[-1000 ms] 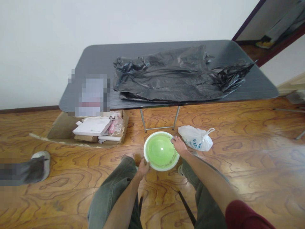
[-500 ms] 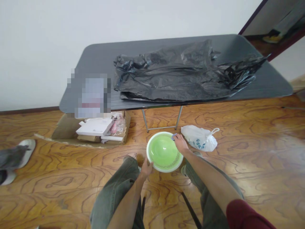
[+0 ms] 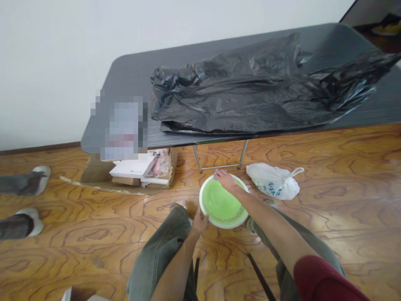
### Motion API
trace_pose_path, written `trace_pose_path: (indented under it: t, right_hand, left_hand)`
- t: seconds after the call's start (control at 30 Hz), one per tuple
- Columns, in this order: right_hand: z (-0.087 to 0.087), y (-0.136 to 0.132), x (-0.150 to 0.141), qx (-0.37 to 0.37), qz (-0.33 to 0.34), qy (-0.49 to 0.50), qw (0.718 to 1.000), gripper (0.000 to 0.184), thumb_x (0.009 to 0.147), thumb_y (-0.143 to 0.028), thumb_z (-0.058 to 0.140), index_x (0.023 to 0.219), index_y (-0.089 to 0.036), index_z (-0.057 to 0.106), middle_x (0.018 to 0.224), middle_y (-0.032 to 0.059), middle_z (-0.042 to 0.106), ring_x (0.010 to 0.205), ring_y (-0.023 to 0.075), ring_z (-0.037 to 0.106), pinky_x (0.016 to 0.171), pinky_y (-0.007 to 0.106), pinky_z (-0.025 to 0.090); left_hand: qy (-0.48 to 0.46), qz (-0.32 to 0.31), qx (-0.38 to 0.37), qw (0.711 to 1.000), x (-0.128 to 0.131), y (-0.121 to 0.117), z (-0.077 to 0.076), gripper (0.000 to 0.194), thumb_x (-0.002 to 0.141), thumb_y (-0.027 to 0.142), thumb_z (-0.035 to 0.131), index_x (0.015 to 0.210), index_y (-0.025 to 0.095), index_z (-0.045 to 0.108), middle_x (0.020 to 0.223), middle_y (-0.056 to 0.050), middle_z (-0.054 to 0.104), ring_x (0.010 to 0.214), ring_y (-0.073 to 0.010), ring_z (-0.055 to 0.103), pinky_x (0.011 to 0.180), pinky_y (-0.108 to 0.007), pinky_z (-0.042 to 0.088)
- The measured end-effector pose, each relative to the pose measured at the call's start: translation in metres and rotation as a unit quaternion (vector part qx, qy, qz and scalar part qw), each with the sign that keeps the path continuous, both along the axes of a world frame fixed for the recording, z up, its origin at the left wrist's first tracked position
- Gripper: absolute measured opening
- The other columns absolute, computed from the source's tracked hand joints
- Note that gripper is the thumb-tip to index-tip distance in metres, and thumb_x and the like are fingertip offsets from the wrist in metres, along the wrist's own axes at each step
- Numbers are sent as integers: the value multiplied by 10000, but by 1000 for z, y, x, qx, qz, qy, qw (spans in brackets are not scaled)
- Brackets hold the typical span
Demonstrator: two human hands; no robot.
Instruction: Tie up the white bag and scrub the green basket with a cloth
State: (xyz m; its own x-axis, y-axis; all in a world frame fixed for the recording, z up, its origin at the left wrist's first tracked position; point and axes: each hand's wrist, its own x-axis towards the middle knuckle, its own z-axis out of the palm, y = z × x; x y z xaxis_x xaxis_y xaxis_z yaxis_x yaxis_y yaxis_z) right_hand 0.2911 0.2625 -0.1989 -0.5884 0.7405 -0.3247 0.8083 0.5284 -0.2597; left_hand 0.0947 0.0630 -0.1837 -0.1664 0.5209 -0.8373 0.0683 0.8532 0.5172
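A round green strainer basket with a white rim (image 3: 223,203) sits low over the wooden floor between my knees. My left hand (image 3: 200,220) grips its near-left rim, fingers closed on the edge. My right hand (image 3: 226,181) rests on the far rim, fingers pinched around a small bluish thing I cannot make out. A tied white plastic bag (image 3: 274,185) with blue print lies on the floor just right of the basket.
A dark folding table (image 3: 131,79) stands ahead, with a large crumpled black plastic bag (image 3: 257,92) spread over it. An open cardboard box (image 3: 138,171) of papers and packets lies under its left end. Another person's feet in grey slippers (image 3: 26,196) are at far left.
My right hand slid from the basket's right rim round to its far edge. The left hand kept its grip. The view shifted closer, and the other person's feet moved.
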Motion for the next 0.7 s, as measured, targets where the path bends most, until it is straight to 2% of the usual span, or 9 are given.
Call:
trace_pose_path:
  t: [0.17,0.3,0.47,0.53,0.63,0.7]
  right_hand:
    - [16,-5,32,-9,-55,-38,998,490,1059,-70,458,1465,-159,718,1471,196,674,1382,293,585,1224,398,488]
    - [24,-21,54,-14,-120,-64,991,482,1056,-61,448,1424,-149,747,1435,207,684,1367,306,584,1225,382,464]
    - [18,-50,63,8,-280,-54,958,425,1096,-137,441,1398,-154,739,1374,180,695,1284,295,595,1162,367,470]
    - [14,-57,66,22,-296,-43,954,407,1088,-142,452,1379,-160,736,1368,170,695,1265,291,593,1148,363,465]
    - [12,-61,69,22,-277,-29,960,394,1059,-125,479,1345,-173,746,1370,169,701,1266,294,596,1145,355,454]
    - [13,-63,68,16,-314,-19,949,412,1063,-129,450,1350,-164,743,1375,178,703,1286,297,604,1155,352,453]
  left_hand:
    - [6,9,-9,1000,1,1,0,1030,893,373,945,1764,242,412,1030,-98,834,912,-254,831,797,-358,732]
    - [-6,18,-7,1000,2,2,1,1082,875,401,965,1777,251,386,1081,-112,842,944,-261,837,807,-360,727]
    - [-11,20,-9,1000,2,3,1,1094,839,415,993,1762,272,422,1125,-108,855,996,-281,851,847,-352,718]
    - [-11,25,-10,1000,1,2,0,1078,835,404,996,1750,272,442,1130,-106,856,998,-277,852,854,-353,718]
    - [-17,32,-7,999,0,1,-3,1059,840,387,993,1742,261,453,1117,-106,853,982,-264,847,843,-353,722]
    - [-16,35,-9,999,0,0,-5,1056,849,389,988,1746,253,447,1103,-108,849,963,-259,844,824,-346,723]
